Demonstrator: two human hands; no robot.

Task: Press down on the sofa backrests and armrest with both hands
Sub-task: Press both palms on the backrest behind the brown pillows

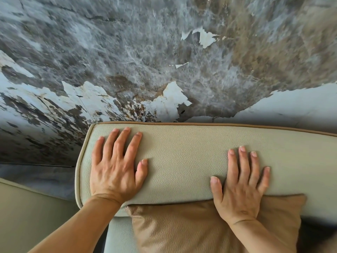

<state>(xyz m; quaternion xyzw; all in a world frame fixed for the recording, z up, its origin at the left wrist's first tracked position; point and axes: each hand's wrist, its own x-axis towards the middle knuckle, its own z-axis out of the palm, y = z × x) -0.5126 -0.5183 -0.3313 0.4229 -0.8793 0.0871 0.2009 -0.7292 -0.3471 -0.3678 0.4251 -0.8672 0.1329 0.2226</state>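
Forearms enter from the bottom edge, both cut off below the elbow; I see no sleeves.

Left hand point(116, 168): flat, palm down on the backrest point(182, 161), near its left end. Fingers spread, thumb out to the right. Its palm is hidden, so I cannot judge how hard it bears down.

Right hand point(238, 187): flat, palm down, further right on the same backrest. Fingers slightly spread, thumb out to the left. The heel of the hand and the wrist lie over the top edge of the cushion point(191, 230).

Backrest: pale beige, pebbled like leather, with tan piping along the far edge and lighter piping round the left end. It runs across the middle of the view and is cut off at the right edge. I make out no clear dent under either hand.

Cushion: tan-brown, propped against the near face of the backrest, its bottom cut off by the frame.

Seat point(118, 234): a pale strip between left forearm and cushion, mostly hidden.

Armrest point(36, 216): I take the beige surface at lower left for one, but cannot be sure; only part shows.

Wall point(164, 61): right behind the backrest, grey-brown, mottled, paint peeling in white flakes. The wide lens bends it strongly.
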